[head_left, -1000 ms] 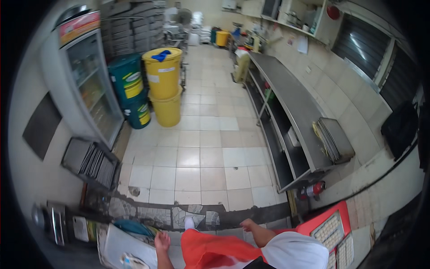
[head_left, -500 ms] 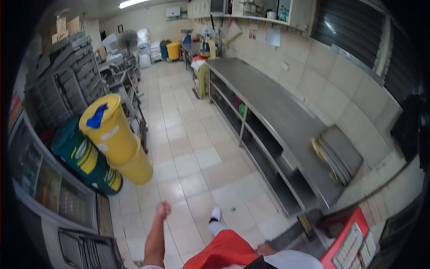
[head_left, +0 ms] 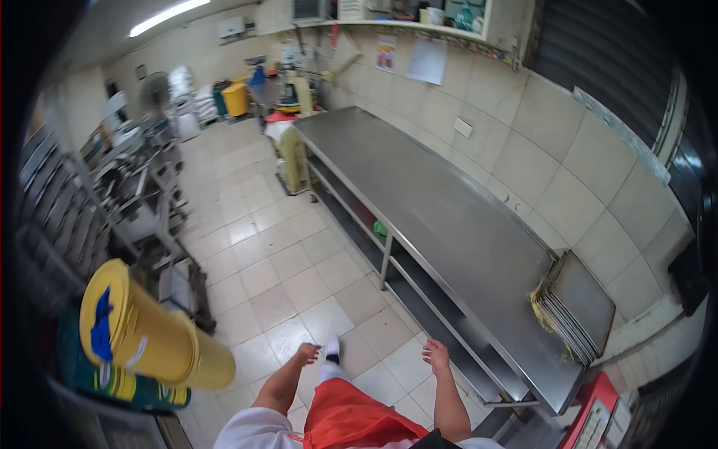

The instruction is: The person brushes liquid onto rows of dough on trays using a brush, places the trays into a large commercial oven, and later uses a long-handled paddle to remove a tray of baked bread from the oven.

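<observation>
Table [head_left: 419,187] to the right; hands well apart

Head view:
- Left hand [head_left: 305,353]: over the tiled floor [head_left: 277,310], fingers seemingly bent; cannot tell whether they close on anything. A white shoe [head_left: 333,346] shows just right of it.
- Right hand [head_left: 435,355]: raised, fingers loosely parted, nearest to the table, beside the front of its lower shelf.
- Red apron [head_left: 363,415]: between the two forearms, at the lower edge.
- Table: long, grey, metal-topped; runs along the tiled wall from the near right toward the back of the room. Shelves underneath; a green item [head_left: 380,230] sits on one, exact kind too small to tell.
- Trays [head_left: 582,295]: several, leaning together on the table's near end, against the wall side. Yellowish material along their left edges.
- Red surface [head_left: 598,393]: at lower right, past the table's near end.
- Yellow tubs [head_left: 146,322]: two, one atop the other, at left. Blue cloth [head_left: 101,322] lies on the upper lid. Dark green buckets [head_left: 71,359] just beside.
- Fan [head_left: 155,91]: far back, left.
</observation>
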A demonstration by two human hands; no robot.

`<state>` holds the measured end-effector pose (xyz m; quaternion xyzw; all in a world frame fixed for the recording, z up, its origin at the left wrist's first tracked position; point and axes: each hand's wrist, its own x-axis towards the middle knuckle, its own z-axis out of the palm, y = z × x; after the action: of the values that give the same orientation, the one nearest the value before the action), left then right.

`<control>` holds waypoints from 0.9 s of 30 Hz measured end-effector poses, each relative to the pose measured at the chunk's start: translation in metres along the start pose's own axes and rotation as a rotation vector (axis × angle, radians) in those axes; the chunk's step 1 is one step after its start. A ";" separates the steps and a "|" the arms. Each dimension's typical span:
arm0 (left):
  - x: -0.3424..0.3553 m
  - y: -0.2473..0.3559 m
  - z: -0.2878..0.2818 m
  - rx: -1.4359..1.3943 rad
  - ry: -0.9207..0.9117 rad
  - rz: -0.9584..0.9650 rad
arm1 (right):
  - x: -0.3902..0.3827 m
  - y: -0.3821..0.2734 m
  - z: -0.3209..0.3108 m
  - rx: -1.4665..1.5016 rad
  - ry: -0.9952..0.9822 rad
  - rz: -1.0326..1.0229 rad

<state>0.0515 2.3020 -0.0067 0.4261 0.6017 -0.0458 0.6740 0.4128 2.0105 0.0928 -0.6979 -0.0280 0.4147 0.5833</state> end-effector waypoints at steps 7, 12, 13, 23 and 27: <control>0.224 0.297 0.043 0.194 -0.099 0.163 | 0.109 0.057 0.021 0.245 0.470 0.343; 0.366 0.441 0.103 0.317 -0.242 0.109 | 0.076 0.058 0.086 0.434 0.763 0.657; 0.410 0.461 0.100 0.275 -0.306 0.140 | 0.076 0.042 0.100 0.478 0.832 0.652; 0.588 0.596 0.193 -0.036 -0.332 0.176 | 0.053 -0.003 0.226 -0.211 0.883 0.601; 0.570 0.584 0.180 -0.048 -0.322 0.120 | 0.023 0.012 0.268 0.001 0.852 0.755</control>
<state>0.6808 2.8159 -0.2039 0.4321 0.4607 -0.0589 0.7730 0.2588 2.2303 0.0771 -0.7649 0.4614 0.2764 0.3546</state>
